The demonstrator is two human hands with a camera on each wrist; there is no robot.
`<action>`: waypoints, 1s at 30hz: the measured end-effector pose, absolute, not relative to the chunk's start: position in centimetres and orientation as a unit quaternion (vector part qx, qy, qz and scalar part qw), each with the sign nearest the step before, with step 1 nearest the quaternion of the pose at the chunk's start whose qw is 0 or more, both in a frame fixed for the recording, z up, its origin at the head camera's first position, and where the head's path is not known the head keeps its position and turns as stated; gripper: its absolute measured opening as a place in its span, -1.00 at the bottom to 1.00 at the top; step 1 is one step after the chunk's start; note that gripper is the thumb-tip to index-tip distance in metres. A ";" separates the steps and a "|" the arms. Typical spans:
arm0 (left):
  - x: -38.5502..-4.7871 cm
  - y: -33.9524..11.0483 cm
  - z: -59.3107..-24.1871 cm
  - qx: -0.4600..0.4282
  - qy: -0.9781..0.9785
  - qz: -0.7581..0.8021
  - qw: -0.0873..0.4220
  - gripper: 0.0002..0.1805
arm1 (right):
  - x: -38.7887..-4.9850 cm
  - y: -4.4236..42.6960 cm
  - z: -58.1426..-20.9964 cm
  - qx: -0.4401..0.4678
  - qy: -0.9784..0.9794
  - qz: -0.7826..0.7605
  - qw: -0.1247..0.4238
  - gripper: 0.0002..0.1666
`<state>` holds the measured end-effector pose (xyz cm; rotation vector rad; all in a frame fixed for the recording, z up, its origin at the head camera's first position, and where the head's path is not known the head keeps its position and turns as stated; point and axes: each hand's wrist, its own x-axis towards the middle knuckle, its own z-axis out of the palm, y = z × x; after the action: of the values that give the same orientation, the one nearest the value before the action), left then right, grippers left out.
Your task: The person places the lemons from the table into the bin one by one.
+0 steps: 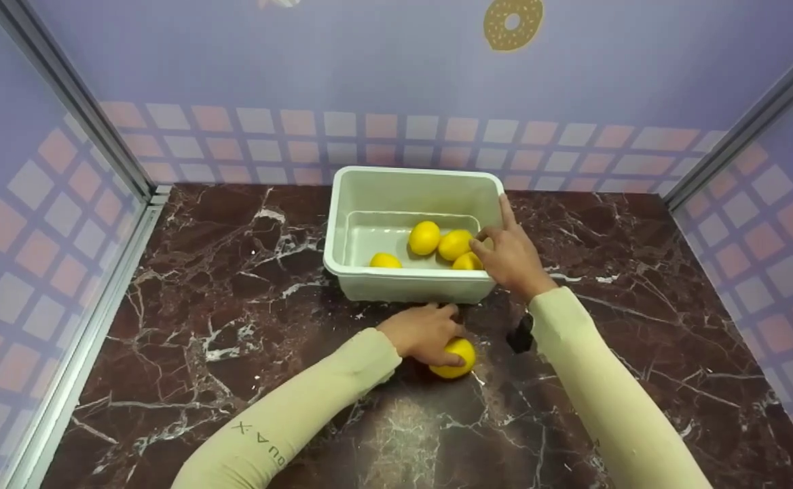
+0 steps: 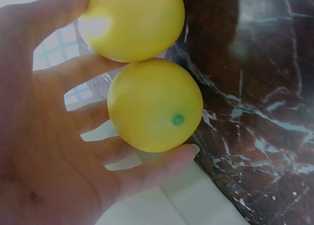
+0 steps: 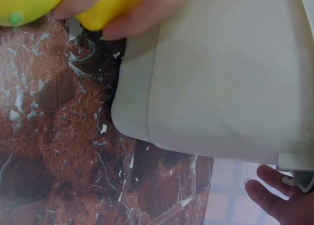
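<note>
A white plastic bin [image 1: 410, 285] stands in the middle of the tabletop with several yellow lemons [image 1: 424, 238] inside. In front of it, my left hand [image 1: 427, 333] holds two lemons low over the table. One held lemon [image 2: 131, 21] sits by the thumb; the other lemon [image 2: 155, 105], with a green tip, lies against the remaining fingers. The head view shows only one of the pair, since the hand covers the other. My right hand [image 1: 510, 255] grips the bin's right rim, with fingers on both sides of the wall.
Dark red marbled tabletop [image 1: 233, 326] spreads around the bin. Behind it rises a purple wall [image 1: 369, 75] with pink and white squares. Metal-framed side panels [image 1: 91, 292] bound the table left and right. A black object [image 1: 521, 333] shows beside the right wrist.
</note>
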<state>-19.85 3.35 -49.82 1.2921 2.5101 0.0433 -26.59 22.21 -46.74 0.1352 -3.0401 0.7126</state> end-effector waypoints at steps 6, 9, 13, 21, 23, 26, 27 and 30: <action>-20.0 2.4 -49.8 0.453 0.875 0.014 0.168 -0.46 | -26.6 22.2 -46.8 0.046 -0.973 0.227 0.011 -0.59; -20.0 2.0 -49.7 0.449 0.876 0.015 0.178 -0.45 | -26.6 22.2 -46.8 0.047 -0.973 0.226 0.012 -0.60; -20.0 1.5 -49.7 0.446 0.876 0.012 0.183 -0.43 | -26.6 22.3 -46.8 0.049 -0.973 0.226 0.012 -0.61; -19.9 0.7 -49.4 0.444 0.874 0.017 0.197 -0.47 | -26.6 22.3 -46.7 0.045 -0.974 0.224 0.007 -0.61; -19.8 0.5 -49.3 0.441 0.874 0.019 0.203 -0.47 | -26.6 22.3 -46.7 0.043 -0.973 0.225 0.003 -0.60; -19.6 0.2 -49.3 0.437 0.874 0.024 0.210 -0.47 | -26.6 22.2 -46.7 0.038 -0.973 0.230 0.000 -0.60; -19.6 0.1 -49.3 0.436 0.874 0.026 0.211 -0.47 | -26.6 22.2 -46.7 0.037 -0.972 0.231 0.000 -0.60; -19.5 -0.1 -49.2 0.434 0.875 0.030 0.213 -0.47 | -26.6 22.2 -46.7 0.037 -0.971 0.234 0.002 -0.60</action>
<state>-19.50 -0.13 -49.20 1.2055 2.4283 0.0839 -26.63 22.22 -46.75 0.1147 -3.0474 0.7348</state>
